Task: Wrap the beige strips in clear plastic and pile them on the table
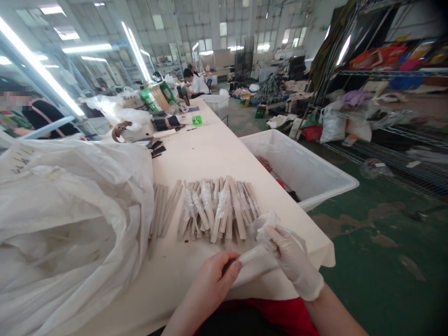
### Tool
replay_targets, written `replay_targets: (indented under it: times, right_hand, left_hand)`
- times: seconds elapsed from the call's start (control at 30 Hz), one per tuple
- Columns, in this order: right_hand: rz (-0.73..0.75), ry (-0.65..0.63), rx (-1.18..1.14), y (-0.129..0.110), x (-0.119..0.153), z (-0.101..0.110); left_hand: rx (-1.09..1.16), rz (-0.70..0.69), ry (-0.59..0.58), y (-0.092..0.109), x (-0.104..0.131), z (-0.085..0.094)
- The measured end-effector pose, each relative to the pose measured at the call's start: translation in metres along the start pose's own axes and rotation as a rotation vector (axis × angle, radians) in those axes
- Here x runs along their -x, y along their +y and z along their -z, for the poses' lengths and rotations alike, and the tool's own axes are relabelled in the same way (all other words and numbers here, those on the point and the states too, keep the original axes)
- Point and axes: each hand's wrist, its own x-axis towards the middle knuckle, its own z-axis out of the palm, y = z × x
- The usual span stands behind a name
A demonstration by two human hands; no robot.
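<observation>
A big white bag [66, 224] lies slumped over the left part of the worktop [206, 154], its open mouth facing the pile of sticks [213, 210]. That pile lies just right of the bag, pale wooden sticks fanned out side by side, several wrapped in thin white film. Nearer the person than the pile, the bare left hand [213, 280] is closed on the lower end of one wrapped stick [254, 254], thumb on top. The stick runs up and to the right, above the worktop edge, into the right hand [292, 259], which wears a white glove and pinches the stick's upper end together with a crumpled bit of film [268, 221]. Right of the pile, beyond the worktop's edge, a white plastic bin [315, 175] stands on the green floor [378, 261].
</observation>
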Motion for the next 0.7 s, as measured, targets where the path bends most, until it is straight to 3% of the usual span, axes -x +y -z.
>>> replay_targets:
  times: [0.4,0.53,0.7]
  right_hand:
    - [0.108,0.089,0.452,0.007,-0.002,0.011]
    - [0.126,0.076,0.428,0.014,-0.004,0.012]
    - [0.129,0.147,0.463,0.020,-0.004,0.015]
  left_hand:
    - [-0.060,0.010,0.099,-0.008,-0.009,-0.002]
    - [-0.100,-0.011,0.154,-0.010,-0.011,-0.008]
    - [-0.190,-0.056,0.229,-0.011,-0.013,-0.012]
